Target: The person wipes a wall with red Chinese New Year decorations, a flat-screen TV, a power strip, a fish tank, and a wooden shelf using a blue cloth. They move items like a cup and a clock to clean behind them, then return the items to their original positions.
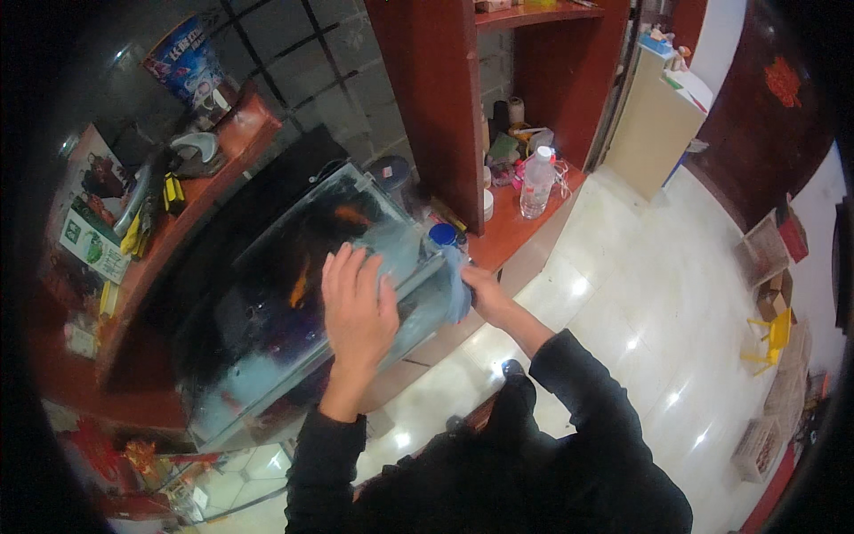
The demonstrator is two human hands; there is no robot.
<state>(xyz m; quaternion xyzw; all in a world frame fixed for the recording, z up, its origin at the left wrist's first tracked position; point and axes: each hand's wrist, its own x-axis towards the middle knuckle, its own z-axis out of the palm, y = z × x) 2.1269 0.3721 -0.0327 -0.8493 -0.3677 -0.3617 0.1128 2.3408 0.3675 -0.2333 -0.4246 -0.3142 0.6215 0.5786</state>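
Note:
A glass fish tank (267, 395) stands on the counter before me, with an orange fish (299, 288) and another orange fish (349, 215) showing in it. My left hand (359, 310) is spread above the tank's near edge, fingers apart and holding nothing; whether it touches the glass cannot be made out. At the tank's right corner my right hand (486, 292) grips a light blue cloth (456, 284) against the outer glass. Its fingertips are hidden behind the cloth. A blue lid (442, 234) on a jar sits just beyond the cloth.
Right of the tank, a clear plastic bottle (536, 183) stands on a red-brown cabinet shelf (510, 230). A raised wooden ledge (193, 193) behind carries a blue printed bucket (190, 60). A yellow stool (774, 340) and a crate (759, 446) line the right wall on the tiled floor (620, 287).

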